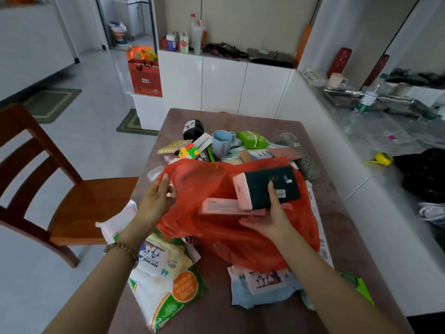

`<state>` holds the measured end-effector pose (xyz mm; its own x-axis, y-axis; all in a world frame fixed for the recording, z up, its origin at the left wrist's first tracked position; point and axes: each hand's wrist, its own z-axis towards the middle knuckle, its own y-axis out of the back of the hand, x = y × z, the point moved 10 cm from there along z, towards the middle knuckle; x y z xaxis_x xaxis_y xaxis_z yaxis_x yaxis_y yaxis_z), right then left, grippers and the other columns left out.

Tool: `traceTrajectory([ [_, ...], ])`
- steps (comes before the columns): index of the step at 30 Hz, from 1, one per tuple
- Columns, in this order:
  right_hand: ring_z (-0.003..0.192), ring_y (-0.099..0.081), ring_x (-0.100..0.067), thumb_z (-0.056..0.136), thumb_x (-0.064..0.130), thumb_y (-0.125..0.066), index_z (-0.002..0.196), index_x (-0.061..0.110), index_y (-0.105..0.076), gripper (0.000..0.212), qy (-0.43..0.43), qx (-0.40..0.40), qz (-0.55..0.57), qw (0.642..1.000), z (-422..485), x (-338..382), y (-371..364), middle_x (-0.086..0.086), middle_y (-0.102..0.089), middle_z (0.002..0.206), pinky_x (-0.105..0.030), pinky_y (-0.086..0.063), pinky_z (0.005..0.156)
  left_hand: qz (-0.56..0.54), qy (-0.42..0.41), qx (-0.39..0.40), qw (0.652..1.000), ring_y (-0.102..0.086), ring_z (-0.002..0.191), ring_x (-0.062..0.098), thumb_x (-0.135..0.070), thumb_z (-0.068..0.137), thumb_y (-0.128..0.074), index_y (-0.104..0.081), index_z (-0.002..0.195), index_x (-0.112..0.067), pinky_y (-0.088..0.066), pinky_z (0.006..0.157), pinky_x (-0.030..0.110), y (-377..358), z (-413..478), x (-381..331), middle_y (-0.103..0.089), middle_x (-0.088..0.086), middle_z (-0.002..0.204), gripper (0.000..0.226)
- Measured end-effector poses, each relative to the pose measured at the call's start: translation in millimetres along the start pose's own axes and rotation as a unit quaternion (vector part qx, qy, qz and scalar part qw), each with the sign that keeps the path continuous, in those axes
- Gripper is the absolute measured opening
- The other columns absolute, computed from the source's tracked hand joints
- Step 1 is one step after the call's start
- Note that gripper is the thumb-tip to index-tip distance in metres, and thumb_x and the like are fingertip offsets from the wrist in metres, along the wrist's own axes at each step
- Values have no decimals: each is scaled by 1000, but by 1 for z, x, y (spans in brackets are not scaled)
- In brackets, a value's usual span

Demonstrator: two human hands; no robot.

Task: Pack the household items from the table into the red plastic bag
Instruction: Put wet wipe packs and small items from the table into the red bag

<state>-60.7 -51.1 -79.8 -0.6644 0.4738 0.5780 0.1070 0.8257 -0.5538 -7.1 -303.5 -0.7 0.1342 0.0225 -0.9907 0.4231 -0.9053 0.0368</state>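
Head view: a person's 2 hands work over a red plastic bag (pixel 240 237) slumped in thin, crinkled folds mid-desk. The left hand (pixel 156 198) pinches the bag's left rim between thumb and fingers. The right hand (pixel 272 220) grips a dark green pack (pixel 269 186), thumb on top and fingers beneath, with a slim pink box (pixel 226 206) seemingly caught in the same grasp.

The block-shaped, soft-wrapped pack has 1 pink end and hovers just above the bag, its long axis running left to right with the pink end nearer the left hand. The mouth looks to lie at that held rim, so the pack likely goes in pink end first, though the opening itself cannot be made out.

Beyond the bag wait a puzzle cube (pixel 190 150), a pale blue cup (pixel 222 142) and a green pouch (pixel 252 139). Glossy baby-wipe packs (pixel 159 271) lie on the near side of the brown desk (pixel 212 314).
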Motion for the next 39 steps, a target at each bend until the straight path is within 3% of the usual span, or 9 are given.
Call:
traceTrajectory([
  [5,115,-56,-26,71,48,-72,123,17,-54,63,2,-19,-113,993,10,-12,0,-8,-61,124,-45,-40,105,19,-28,6,999,-32,30,-1,-35,101,-31,-46,82,-4,-25,34,10,-6,3,-8,-47,4,62,39],
  [9,126,-46,-22,82,49,-63,132,17,-51,60,57,-94,-356,928,-3,13,17,-4,-51,139,-35,-33,107,72,-60,-5,996,-42,41,3,-40,99,-34,-53,78,-13,-33,42,14,-8,9,-12,-54,5,70,39],
  [15,109,-66,-19,81,49,-53,120,13,-59,54,160,108,-284,939,-75,98,-10,-3,-69,118,-31,-53,93,33,-62,-167,983,-57,87,19,-41,94,-48,-42,125,-6,-45,54,10,5,6,-25,-51,9,109,47],
  [19,106,-65,-16,55,62,-77,118,15,-59,81,194,5,-291,937,-76,159,72,-5,-64,126,-28,-52,90,156,-191,-208,946,-42,124,22,-36,91,-56,-36,137,-5,-36,101,21,-15,-3,-58,-43,15,135,59],
  [23,124,-44,-18,75,56,-65,118,27,-52,53,72,-166,-378,908,-47,141,194,2,-50,133,-39,-33,104,141,-251,-82,954,-39,125,7,-33,95,-46,-36,139,-10,-31,104,17,-81,-8,-64,-40,-3,136,51],
  [26,103,-56,-22,52,68,-74,122,19,-59,87,-23,-169,-337,926,-31,101,236,-6,-64,111,-37,-43,90,141,-183,5,973,-43,121,10,-34,95,-40,-39,138,-9,-33,87,-1,-131,-7,-42,-46,1,131,50],
  [29,90,-61,-26,65,62,-69,120,6,-59,79,-75,-165,-313,932,-21,80,251,-12,-66,95,-36,-50,76,177,-79,80,978,-46,120,16,-39,95,-37,-41,136,-8,-36,78,2,-173,-12,1,-47,1,130,52],
  [34,101,-52,-22,72,67,-59,117,9,-58,73,-98,-157,-307,934,3,76,250,-9,-57,111,-38,-40,100,183,56,133,973,-29,141,20,-42,96,-36,-25,148,-13,-22,104,23,-217,-27,60,-26,6,155,60],
  [39,125,-45,-29,78,65,-56,139,11,-41,84,-87,-150,-311,935,22,77,233,-13,-48,140,-35,-37,97,170,102,121,973,-30,140,24,-46,93,-41,-20,148,-15,-25,106,30,-231,-35,81,-27,8,155,67],
])
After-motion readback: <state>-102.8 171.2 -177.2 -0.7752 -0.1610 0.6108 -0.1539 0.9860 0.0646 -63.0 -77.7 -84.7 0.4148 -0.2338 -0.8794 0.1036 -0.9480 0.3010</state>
